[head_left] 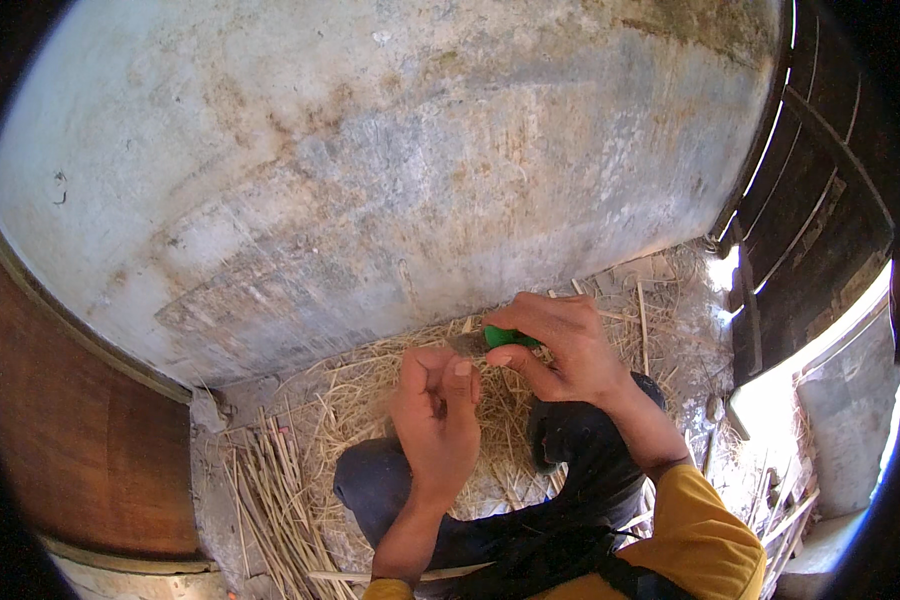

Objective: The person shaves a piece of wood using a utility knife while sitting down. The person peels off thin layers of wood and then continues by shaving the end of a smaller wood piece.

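My right hand is closed around the green handle of a knife. Its short greyish blade points left, toward my other hand, and looks blurred. My left hand is held just left of the blade, fingers curled and thumb pressed against them. Whatever sits in that pinch is hidden or too thin to make out. Both hands are above my knees, in dark trousers, over a floor strewn with pale shavings.
A bundle of thin sticks lies at the lower left, with more sticks at the lower right. A stained wall rises in front. Brown wooden panel at left; dark slatted boards at right.
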`<state>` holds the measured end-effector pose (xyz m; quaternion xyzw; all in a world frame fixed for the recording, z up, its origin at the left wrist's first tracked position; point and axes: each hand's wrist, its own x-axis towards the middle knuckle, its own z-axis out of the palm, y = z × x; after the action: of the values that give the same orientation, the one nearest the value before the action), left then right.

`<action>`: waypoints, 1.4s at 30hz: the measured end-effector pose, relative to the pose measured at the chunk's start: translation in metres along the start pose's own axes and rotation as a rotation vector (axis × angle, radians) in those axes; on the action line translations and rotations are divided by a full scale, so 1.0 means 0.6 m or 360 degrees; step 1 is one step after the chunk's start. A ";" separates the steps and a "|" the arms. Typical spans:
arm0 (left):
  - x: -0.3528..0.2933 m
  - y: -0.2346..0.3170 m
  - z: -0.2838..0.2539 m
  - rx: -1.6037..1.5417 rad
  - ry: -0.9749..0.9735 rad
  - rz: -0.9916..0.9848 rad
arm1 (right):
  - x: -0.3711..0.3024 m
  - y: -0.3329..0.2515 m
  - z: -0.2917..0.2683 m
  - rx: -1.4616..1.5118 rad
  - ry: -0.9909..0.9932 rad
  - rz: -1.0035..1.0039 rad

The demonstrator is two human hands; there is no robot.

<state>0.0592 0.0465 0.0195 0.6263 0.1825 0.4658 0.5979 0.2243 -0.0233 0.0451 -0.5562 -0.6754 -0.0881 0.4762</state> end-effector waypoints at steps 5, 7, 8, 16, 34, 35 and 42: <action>-0.001 -0.002 0.004 0.0132 0.0043 0.0131 | -0.001 0.000 0.001 -0.0093 -0.0020 0.0032; -0.003 -0.001 0.004 0.0177 0.0071 0.0118 | -0.002 0.003 0.004 -0.0105 0.0013 0.0005; -0.002 -0.003 0.005 0.0180 0.0072 0.0118 | -0.002 0.004 0.005 -0.0103 0.0014 0.0005; -0.040 0.042 0.007 0.0224 0.0153 0.0207 | -0.016 0.194 -0.069 -0.0576 0.0578 0.0851; -0.005 0.005 0.005 0.0287 0.0013 0.0135 | -0.002 0.011 -0.009 0.0060 0.0018 -0.0037; -0.005 0.008 0.004 0.0287 0.0014 0.0133 | -0.002 0.012 -0.008 0.0051 0.0011 -0.0053; -0.007 0.002 0.002 0.0384 0.0030 0.0092 | -0.005 0.015 -0.006 -0.0051 -0.0010 -0.0065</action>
<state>0.0573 0.0422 0.0191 0.6942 0.2245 0.4635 0.5029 0.2334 -0.0241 0.0412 -0.5501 -0.6866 -0.1068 0.4632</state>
